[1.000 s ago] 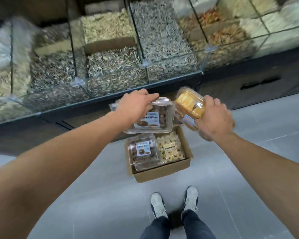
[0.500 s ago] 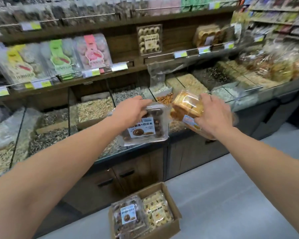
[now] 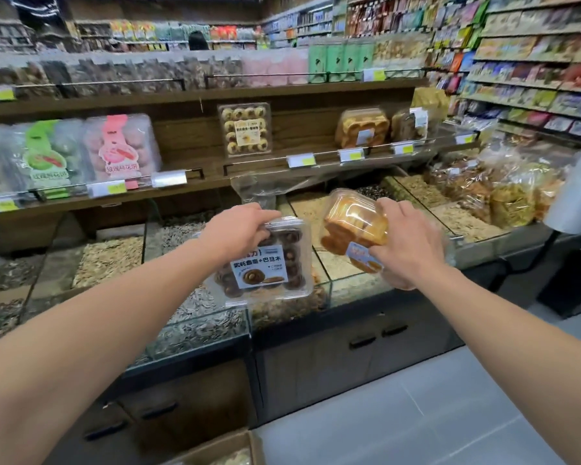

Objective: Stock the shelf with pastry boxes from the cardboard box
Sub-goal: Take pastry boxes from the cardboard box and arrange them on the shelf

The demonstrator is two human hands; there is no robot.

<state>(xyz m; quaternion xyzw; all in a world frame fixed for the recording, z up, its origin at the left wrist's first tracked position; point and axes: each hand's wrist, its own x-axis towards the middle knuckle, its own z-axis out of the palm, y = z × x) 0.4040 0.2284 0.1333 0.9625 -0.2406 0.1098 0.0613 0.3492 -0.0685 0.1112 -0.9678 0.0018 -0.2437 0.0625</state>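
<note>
left hand [image 3: 240, 226] fingers clamped on chocolate cookie box [image 3: 264, 263] | right hand [image 3: 408, 246] gripping tilted golden pastry box [image 3: 351, 226] | both over glass bins [image 3: 195, 317], below shelf [image 3: 316, 164] | risk: one-handed top grips slipping, lid popping

Cookie box label [image 3: 259, 272] reads "曲奇+巴旦木".

left hand [image 3: 240, 226]: fingers clamped, arm outstretched | right hand [image 3: 408, 245]: same
</note>
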